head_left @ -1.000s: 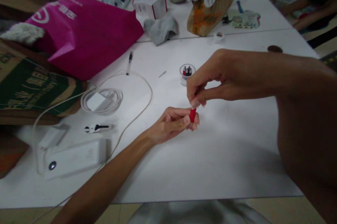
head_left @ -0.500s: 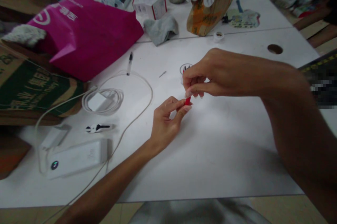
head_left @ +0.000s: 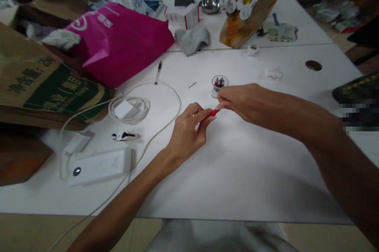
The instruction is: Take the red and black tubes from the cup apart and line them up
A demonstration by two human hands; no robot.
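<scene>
A small, slim red piece (head_left: pixel 214 112) spans the gap between my two hands, tilted up to the right; its exact kind is not clear. My left hand (head_left: pixel 189 131) pinches its lower left end between thumb and fingers. On the other end, the fingers of my right hand (head_left: pixel 241 102) are closed, and the back of that hand hides part of them. Just behind the right fingertips stands a clear round cup (head_left: pixel 219 91), holding several red and black pieces with metallic-looking tips (head_left: pixel 219 82). A thin small metal-looking strip (head_left: pixel 192 85) lies left of the cup.
On the left are a coiled white cable (head_left: pixel 145 106), a white power bank (head_left: pixel 100 166), small cutters (head_left: pixel 123 136) and a pen (head_left: pixel 158 72). Behind them sit a magenta bag (head_left: pixel 127 43) and a grey cloth (head_left: pixel 192 40). A tape roll (head_left: pixel 252 49) and crumpled white scrap (head_left: pixel 274 71) lie farther right.
My right hand has come down and turned, so the red piece leans toward horizontal instead of standing upright. The cup, partly covered before, shows more fully. The view has shifted.
</scene>
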